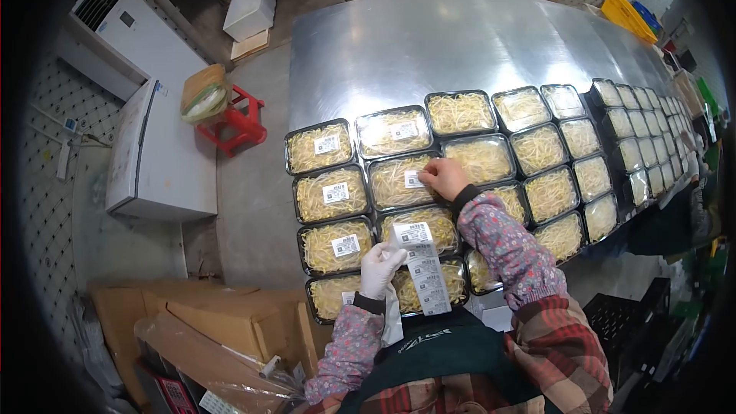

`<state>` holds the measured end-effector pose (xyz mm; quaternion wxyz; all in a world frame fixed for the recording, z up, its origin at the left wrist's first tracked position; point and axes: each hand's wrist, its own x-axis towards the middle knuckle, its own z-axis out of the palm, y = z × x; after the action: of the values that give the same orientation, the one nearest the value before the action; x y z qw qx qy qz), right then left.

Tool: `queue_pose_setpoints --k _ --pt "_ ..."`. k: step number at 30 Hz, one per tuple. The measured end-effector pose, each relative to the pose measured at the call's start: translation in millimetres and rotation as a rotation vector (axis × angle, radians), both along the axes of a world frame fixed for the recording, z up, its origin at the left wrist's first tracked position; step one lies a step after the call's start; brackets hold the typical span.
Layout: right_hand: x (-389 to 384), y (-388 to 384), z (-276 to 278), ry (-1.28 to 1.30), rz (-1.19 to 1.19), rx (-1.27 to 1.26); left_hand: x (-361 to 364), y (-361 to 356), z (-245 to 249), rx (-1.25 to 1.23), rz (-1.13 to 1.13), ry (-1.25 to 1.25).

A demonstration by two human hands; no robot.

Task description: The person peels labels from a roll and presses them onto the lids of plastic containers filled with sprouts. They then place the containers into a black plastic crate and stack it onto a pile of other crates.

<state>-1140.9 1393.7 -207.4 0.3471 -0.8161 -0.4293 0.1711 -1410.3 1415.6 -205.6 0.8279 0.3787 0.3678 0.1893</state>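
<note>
My left hand (pixel 381 269), in a white glove, is closed on a strip of printed labels (pixel 425 272) that hangs over the nearer trays. My right hand (pixel 445 178), bare, has its fingertips pinched at a white label (pixel 414 179) on a wrapped tray of bean sprouts (pixel 391 189) in the second column, second row. Labels also show on the trays of the left column, such as this one (pixel 335 193), and on the top tray of the second column (pixel 394 132). The trays farther right, like this one (pixel 461 113), show no such label.
Black trays of sprouts stand in rows along the metal table (pixel 429 38), reaching far right. Cardboard boxes (pixel 230 314) lie at the lower left. A red stool (pixel 244 123) and a white cabinet (pixel 172 153) stand left. A yellow crate (pixel 625 15) is at the far right.
</note>
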Motion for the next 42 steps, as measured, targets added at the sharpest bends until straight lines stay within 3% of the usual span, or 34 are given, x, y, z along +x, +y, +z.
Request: queue_pose_setpoints --k 4,6,8,11,12,13,14,16,18,19,22,24,26,29,32,37,38,40,42 --pt "3 2 14 -0.389 0.038 -0.245 -9 1 14 0.000 0.056 -0.008" --pt "14 -9 21 -0.433 -0.068 -0.160 -13 1 14 0.043 0.074 -0.019" --pt "13 -26 33 -0.215 -0.108 0.009 -15 0 16 0.075 0.104 -0.039" --pt "-34 -53 76 0.774 0.109 0.016 -15 -1 13 0.111 0.041 -0.005" --pt "-52 -66 82 0.846 0.225 0.054 -13 -3 14 0.124 0.003 0.005" --pt "-62 -76 88 0.780 0.297 -0.029 -9 -4 22 0.450 -0.034 0.040" --pt "-73 -84 85 0.847 0.239 0.027 -5 -5 30 0.775 -0.068 0.073" --pt "-86 -99 82 0.873 0.150 0.017 1 -15 50 0.932 -0.096 0.035" --pt "-108 -112 72 0.736 0.153 0.162 8 -34 64 0.597 -0.082 -0.095" --pt "-115 -117 69 0.665 0.157 0.232 4 -32 46 0.249 -0.246 -0.007" --pt "-107 -128 69 0.214 0.162 0.305 -2 -52 27 0.158 -0.224 0.002" --pt "-88 -128 60 0.399 -0.160 0.307 -18 -65 23 0.186 -0.245 -0.053" --pt "-67 -123 55 0.477 -0.154 0.231 -41 -64 15 0.081 -0.389 0.082" --pt "-66 -109 35 0.330 -0.004 -0.034 -63 -63 8 0.041 -0.312 0.110" --pt "-73 -95 1 0.108 0.037 -0.033 -73 -57 19 0.016 -0.230 0.066" --pt "-77 -93 19 -0.349 -0.021 -0.296 -79 -52 21 0.034 -0.117 0.010" --pt "-69 -100 16 -0.406 -0.031 -0.229 -80 -50 22 0.062 -0.116 0.014" --pt "-73 -114 38 -0.276 -0.080 -0.154 -83 -47 26 0.111 -0.104 0.024" --pt "-100 -125 63 0.186 0.000 0.004 -82 -46 30 0.135 -0.100 0.044"
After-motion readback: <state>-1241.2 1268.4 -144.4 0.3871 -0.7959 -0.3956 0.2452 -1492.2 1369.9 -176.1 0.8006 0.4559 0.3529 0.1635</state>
